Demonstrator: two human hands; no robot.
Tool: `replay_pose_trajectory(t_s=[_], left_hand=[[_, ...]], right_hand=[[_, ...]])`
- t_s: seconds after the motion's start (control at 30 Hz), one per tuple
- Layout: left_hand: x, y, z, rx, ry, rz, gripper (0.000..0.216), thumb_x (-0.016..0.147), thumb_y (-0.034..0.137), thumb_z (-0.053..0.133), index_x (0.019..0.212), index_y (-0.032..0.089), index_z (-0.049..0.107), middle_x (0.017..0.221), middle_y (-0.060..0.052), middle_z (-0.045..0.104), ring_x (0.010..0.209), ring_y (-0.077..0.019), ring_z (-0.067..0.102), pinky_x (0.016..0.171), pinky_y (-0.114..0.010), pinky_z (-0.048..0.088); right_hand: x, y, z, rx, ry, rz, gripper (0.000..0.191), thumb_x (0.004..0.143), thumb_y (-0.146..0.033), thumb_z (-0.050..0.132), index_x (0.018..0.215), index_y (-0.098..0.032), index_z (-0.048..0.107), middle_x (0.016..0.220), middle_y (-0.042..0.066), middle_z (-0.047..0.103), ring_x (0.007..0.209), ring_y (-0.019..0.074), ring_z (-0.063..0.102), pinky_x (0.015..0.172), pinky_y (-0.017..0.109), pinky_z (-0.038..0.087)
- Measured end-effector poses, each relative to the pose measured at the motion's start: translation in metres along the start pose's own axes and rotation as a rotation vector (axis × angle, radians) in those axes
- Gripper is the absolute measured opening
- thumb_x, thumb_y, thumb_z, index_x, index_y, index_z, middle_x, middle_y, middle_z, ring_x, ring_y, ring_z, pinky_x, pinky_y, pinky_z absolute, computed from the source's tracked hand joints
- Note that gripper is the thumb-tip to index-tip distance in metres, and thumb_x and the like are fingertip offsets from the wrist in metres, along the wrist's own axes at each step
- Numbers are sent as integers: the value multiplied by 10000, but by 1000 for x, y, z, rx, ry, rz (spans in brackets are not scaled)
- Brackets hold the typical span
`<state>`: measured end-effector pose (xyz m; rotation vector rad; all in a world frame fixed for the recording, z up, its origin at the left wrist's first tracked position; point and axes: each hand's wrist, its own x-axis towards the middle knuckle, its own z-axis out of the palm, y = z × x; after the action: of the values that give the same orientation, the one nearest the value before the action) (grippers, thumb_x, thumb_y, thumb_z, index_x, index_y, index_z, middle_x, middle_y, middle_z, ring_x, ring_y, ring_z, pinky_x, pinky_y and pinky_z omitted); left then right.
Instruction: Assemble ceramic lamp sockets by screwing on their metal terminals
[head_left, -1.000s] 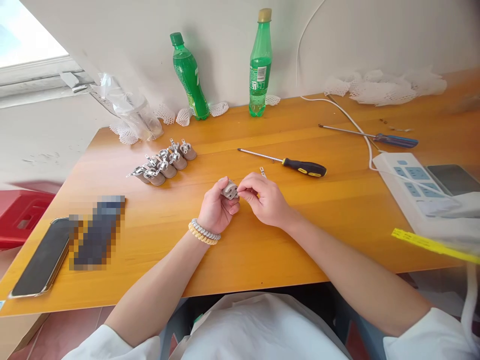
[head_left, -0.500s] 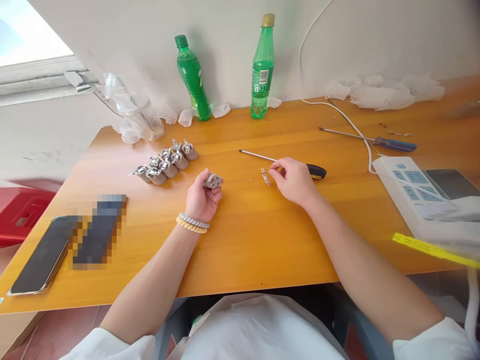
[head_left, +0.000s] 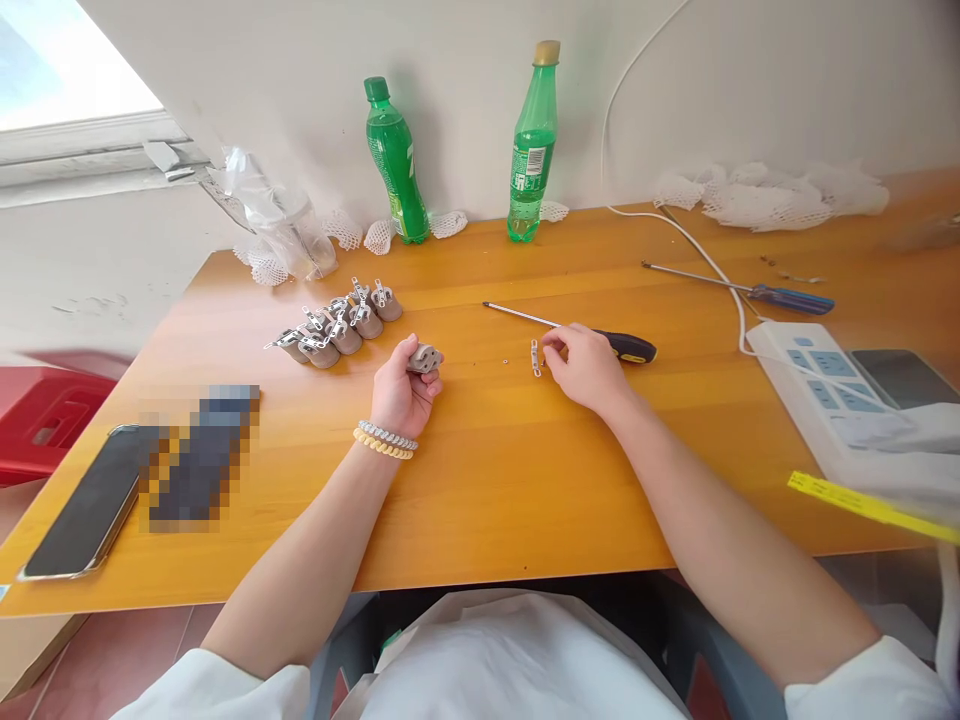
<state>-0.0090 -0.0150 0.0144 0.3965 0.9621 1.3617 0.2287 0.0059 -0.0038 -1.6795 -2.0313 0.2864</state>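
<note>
My left hand point(head_left: 403, 390) rests on the wooden table point(head_left: 480, 480), fingers wrapped round a small grey ceramic socket piece point(head_left: 424, 358). My right hand point(head_left: 585, 365) lies further right, fingertips curled and touching a small metal strip point(head_left: 535, 357) on the tabletop. A tiny screw point(head_left: 506, 361) lies just left of that strip. Behind my right hand is a black-and-yellow-handled screwdriver point(head_left: 630, 347), its shaft pointing left. A row of several finished grey socket pieces with metal tabs point(head_left: 337, 325) sits at the left rear.
Two green bottles point(head_left: 395, 165) point(head_left: 534, 145) stand by the wall. A blue-handled screwdriver point(head_left: 780, 295), a white power strip point(head_left: 817, 375) with its cable, and white foam netting point(head_left: 765, 190) lie at right. A phone point(head_left: 82, 510) and a plastic bag point(head_left: 277, 225) are at left.
My right hand let go of the grey piece and moved right to the metal strip near the screwdriver. My left hand, still holding the piece, shifted left and settled on the table.
</note>
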Motion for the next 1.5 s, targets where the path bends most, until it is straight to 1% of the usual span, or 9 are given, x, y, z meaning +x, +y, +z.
replay_pose_trajectory(t_s=[0.13,0.33,0.5,0.67,0.77,0.83,1.0,1.17,1.5], left_hand=[[-2,-3,2,9,-24,-18,219,781,299,618,694,168,466,647,-35,586,423,-52,410,367,-158,315],[-6,-5,5,-13,-63,-65,206,809,290,584,696,166,463,657,-43,584,423,-52,411,369,-155,321],[-20,-8,14,-82,-63,-156,215,800,302,598,700,172,459,653,-29,568,424,-46,403,359,-139,316],[-41,-16,33,-170,-62,-205,224,823,321,569,696,156,487,671,-33,563,434,-34,388,356,-127,313],[-47,-25,43,-246,-20,-224,226,841,313,547,694,153,486,646,-20,536,436,-32,380,343,-121,286],[-49,-33,48,-297,-3,-253,228,859,316,523,705,151,490,646,-18,529,438,-29,374,342,-115,280],[-52,-49,58,-388,23,-257,231,900,298,449,731,149,499,671,-17,528,444,-22,369,361,-109,315],[-55,-59,66,-450,54,-278,226,909,292,443,759,143,520,661,-1,505,442,-13,372,359,-104,314],[-56,-61,65,-474,36,-277,293,926,293,410,699,147,524,616,0,487,468,-28,432,347,-107,313]], right_hand=[[2,-7,3,-155,-32,17,392,900,-304,430,1253,-201,565,1026,116,636,830,239,600,682,340,430],[7,-11,8,-153,-94,31,217,872,-260,482,948,-184,670,987,132,643,786,234,607,639,340,427],[4,-22,-2,346,-56,55,84,783,-263,613,769,-182,634,734,47,665,668,170,590,656,320,448],[-8,-46,-22,1103,-163,125,222,753,-395,673,738,-188,596,718,29,656,525,100,505,508,264,398],[-12,-53,-26,1317,-226,123,238,719,-384,713,702,-180,592,790,34,661,520,78,483,448,234,333],[-14,-53,-23,1346,-248,125,244,718,-384,715,693,-173,596,797,38,663,515,71,475,424,223,309],[-15,-56,-12,1266,-243,187,265,693,-385,737,720,-165,591,529,-23,558,451,74,456,395,209,308],[-15,-60,-10,1226,-153,176,242,688,-364,734,760,-165,617,630,-6,612,486,75,504,401,204,350],[-17,-59,0,1230,-163,226,204,674,-337,742,713,-164,640,605,-12,603,472,77,497,411,217,386]])
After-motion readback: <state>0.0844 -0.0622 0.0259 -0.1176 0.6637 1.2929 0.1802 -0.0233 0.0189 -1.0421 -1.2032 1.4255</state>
